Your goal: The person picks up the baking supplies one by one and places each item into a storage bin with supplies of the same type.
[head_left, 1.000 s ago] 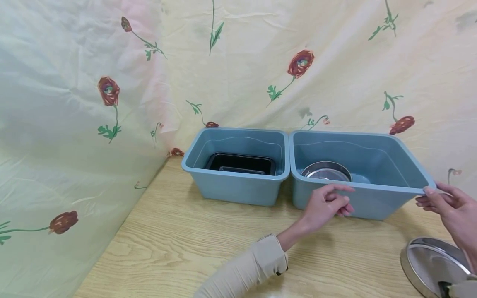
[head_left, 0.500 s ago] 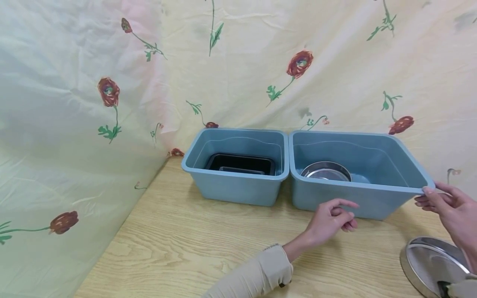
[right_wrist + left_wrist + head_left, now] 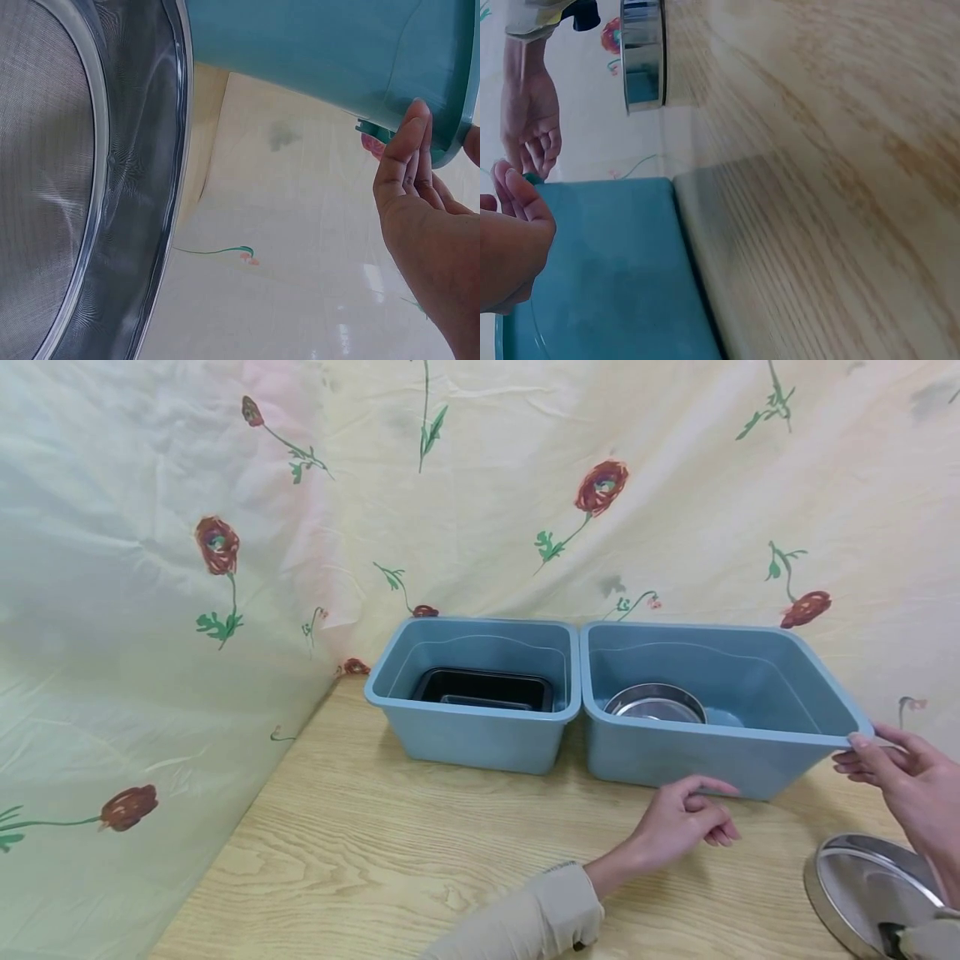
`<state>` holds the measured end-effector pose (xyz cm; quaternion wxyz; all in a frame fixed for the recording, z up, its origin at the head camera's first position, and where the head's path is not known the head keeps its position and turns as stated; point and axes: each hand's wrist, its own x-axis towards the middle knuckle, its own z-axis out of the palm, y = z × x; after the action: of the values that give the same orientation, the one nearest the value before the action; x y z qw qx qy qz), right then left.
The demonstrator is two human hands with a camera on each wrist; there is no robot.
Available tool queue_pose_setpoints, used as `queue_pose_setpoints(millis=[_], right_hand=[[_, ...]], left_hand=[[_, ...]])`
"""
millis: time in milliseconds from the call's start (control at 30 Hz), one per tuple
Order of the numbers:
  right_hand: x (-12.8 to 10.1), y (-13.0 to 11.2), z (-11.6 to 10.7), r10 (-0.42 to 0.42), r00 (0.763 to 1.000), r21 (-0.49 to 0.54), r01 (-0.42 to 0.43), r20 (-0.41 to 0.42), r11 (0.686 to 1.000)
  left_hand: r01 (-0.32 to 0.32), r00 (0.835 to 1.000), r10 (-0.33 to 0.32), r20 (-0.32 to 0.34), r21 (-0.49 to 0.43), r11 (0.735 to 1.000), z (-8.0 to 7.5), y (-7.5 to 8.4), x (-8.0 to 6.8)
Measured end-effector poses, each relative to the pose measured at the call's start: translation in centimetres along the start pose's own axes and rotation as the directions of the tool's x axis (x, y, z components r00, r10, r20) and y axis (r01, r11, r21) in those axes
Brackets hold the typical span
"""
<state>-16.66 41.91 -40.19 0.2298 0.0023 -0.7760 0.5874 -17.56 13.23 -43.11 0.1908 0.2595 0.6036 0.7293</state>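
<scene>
Two blue plastic bins stand side by side on the table. My right hand (image 3: 911, 785) pinches the rim of the right bin (image 3: 675, 764) at its near right corner, thumb on top and fingers under the lip, as the right wrist view also shows. My left hand (image 3: 682, 827) hovers in front of that bin, holding nothing, its index finger stretched out and the others loosely bent. Inside the right bin, toward its left end, lies a round silver metal dish (image 3: 656, 706). A round metal sieve (image 3: 870, 893) with fine mesh (image 3: 45, 172) lies below my right wrist, partly covered by the sleeve.
The left bin (image 3: 472, 739) holds a black rectangular pan (image 3: 487, 683). Flowered cloth (image 3: 480, 527) hangs close behind both bins and along the left side of the wooden table (image 3: 360, 860).
My left hand has drawn back from the right bin's front rim, down and slightly right over the table. The right hand keeps its grip on the corner.
</scene>
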Motion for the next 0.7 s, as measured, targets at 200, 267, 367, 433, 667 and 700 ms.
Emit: queue_pose_setpoints(millis=[200,267,367,433,667,700], right_hand=[[0.1,0.1,-0.2,0.008,1.0,0.05,-0.009,0.006,0.999],[0.2,0.1,-0.3,0.014,1.0,0.073,-0.015,0.008,0.997],[0.3,0.0,-0.3,0.015,1.0,0.074,-0.016,0.009,0.997],[0.3,0.0,-0.2,0.014,1.0,0.081,-0.015,0.009,0.997],[0.2,-0.2,-0.1,0.024,1.0,0.004,-0.024,0.001,1.0],[0.2,-0.2,-0.1,0.025,1.0,0.003,-0.025,0.002,1.0]], left_hand=[[0.031,1.0,-0.031,-0.001,0.026,0.999,0.9,-0.4,0.1],[0.035,0.999,-0.035,-0.001,0.034,0.999,1.2,-0.6,0.1],[0.038,0.999,-0.038,0.002,0.046,0.998,1.5,-0.9,0.2],[0.044,0.999,-0.045,0.004,0.049,0.998,1.8,-1.1,0.2],[0.082,0.997,-0.083,0.007,0.078,0.994,2.6,-1.7,0.2],[0.088,0.996,-0.089,0.005,0.081,0.993,2.7,-1.7,0.2]])
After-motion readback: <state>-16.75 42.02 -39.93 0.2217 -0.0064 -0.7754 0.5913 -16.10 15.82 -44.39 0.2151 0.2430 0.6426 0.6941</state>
